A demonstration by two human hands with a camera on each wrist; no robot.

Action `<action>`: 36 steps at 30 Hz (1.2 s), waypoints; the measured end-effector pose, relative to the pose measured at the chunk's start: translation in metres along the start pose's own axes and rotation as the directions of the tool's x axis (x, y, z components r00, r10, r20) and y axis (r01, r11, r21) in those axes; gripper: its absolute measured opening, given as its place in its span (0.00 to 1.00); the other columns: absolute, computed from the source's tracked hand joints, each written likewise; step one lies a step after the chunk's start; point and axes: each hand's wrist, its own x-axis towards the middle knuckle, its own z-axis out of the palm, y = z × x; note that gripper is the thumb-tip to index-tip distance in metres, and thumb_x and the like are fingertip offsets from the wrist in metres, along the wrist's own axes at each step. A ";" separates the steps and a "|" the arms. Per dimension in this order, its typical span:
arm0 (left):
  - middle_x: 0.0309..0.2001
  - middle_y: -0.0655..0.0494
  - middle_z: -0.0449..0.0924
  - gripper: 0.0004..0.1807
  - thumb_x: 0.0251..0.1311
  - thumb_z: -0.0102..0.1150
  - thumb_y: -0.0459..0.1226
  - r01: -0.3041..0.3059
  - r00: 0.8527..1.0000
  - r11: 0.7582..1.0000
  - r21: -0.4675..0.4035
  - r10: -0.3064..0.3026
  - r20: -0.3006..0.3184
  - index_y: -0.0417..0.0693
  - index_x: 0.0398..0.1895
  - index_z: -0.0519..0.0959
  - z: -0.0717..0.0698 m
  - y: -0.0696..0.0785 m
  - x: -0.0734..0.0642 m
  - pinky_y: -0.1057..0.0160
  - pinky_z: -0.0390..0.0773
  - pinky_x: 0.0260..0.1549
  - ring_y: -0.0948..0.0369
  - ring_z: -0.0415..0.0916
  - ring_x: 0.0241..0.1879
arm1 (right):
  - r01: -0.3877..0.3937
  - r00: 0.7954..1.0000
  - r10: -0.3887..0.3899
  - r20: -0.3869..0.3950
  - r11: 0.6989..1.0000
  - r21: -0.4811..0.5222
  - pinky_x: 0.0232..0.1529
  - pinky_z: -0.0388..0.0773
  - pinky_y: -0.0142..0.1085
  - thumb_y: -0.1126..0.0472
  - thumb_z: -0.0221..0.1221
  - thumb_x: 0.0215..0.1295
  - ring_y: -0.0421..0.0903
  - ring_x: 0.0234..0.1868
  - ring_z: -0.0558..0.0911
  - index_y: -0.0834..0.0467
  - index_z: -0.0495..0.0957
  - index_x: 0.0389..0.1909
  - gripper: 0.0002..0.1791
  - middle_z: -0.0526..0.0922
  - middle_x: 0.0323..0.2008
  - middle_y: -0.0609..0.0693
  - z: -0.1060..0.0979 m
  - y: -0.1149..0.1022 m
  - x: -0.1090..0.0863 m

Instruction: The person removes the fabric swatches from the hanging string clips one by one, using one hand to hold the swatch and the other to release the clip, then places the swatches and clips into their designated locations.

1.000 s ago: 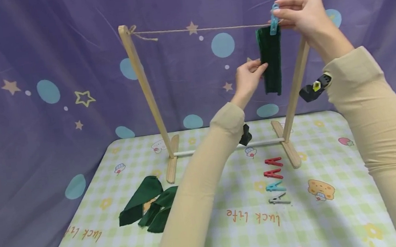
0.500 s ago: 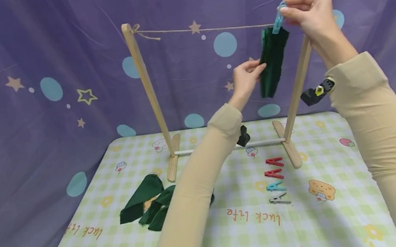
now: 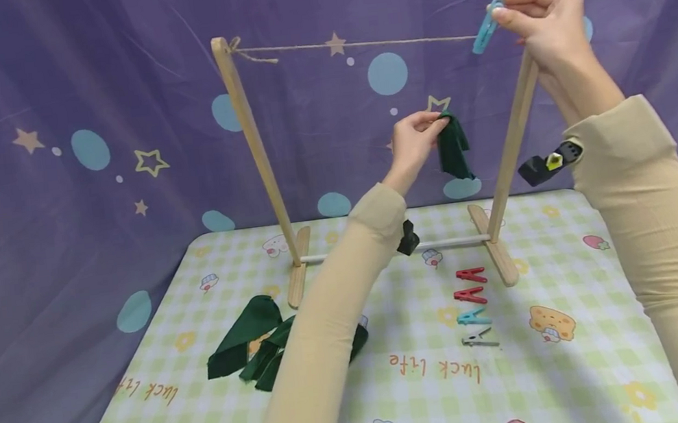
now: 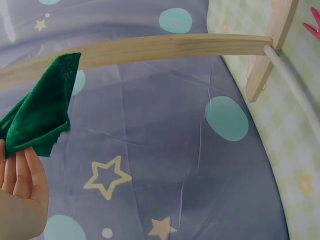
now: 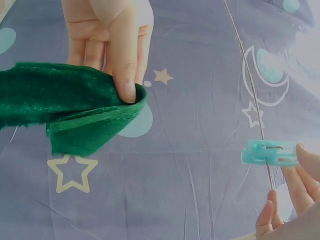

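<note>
My left hand (image 3: 414, 145) pinches a dark green cloth (image 3: 453, 148), which droops folded from the fingertips below the string (image 3: 359, 44). In the left wrist view the same cloth (image 4: 42, 107) shows a velvety surface. Up by the right post, my right hand (image 3: 555, 27) pinches a light blue clothespin (image 3: 486, 29) at the string. The right wrist view has the clothespin (image 5: 270, 152) lying across the string, apart from the cloth (image 5: 75, 105). Whether its jaws grip the string I cannot tell.
A wooden frame (image 3: 259, 158) holds the string between two posts, with a white bar (image 3: 442, 245) low down. Several clothespins lie in a column on the table, among them a red clothespin (image 3: 470, 295). More green cloth (image 3: 246, 335) lies at the left, partly behind my left forearm.
The green cloth has come away from the clothespin and string and now droops from my left hand. My right hand has shifted slightly right with the clothespin, which tilts more.
</note>
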 end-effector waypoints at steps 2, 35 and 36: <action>0.33 0.43 0.81 0.12 0.53 0.59 0.33 -0.002 1.000 1.000 0.000 0.002 -0.006 0.35 0.39 0.79 -0.002 -0.001 -0.002 0.71 0.77 0.23 0.63 0.76 0.23 | 0.020 1.000 -0.019 -0.015 1.000 0.023 0.16 0.64 0.24 0.70 0.69 0.37 0.37 0.24 0.77 0.61 0.81 0.27 0.12 0.83 0.22 0.47 0.001 0.000 -0.001; 0.38 0.51 0.81 0.11 0.55 0.58 0.36 0.044 0.987 0.981 0.189 -0.071 0.141 0.42 0.41 0.79 -0.034 -0.020 -0.034 0.67 0.76 0.27 0.63 0.76 0.28 | 0.069 0.997 -0.069 -0.016 0.901 0.428 0.25 0.77 0.30 0.84 0.59 0.41 0.49 0.29 0.82 0.74 0.78 0.26 0.08 0.81 0.24 0.59 -0.004 0.008 -0.006; 0.37 0.51 0.81 0.11 0.55 0.58 0.36 0.047 0.986 0.980 0.195 -0.077 0.147 0.41 0.40 0.80 -0.036 -0.020 -0.036 0.68 0.76 0.26 0.62 0.76 0.28 | 0.065 0.997 -0.071 -0.003 0.901 0.430 0.25 0.76 0.30 0.84 0.59 0.42 0.49 0.29 0.82 0.74 0.77 0.26 0.08 0.81 0.25 0.60 -0.005 0.011 -0.009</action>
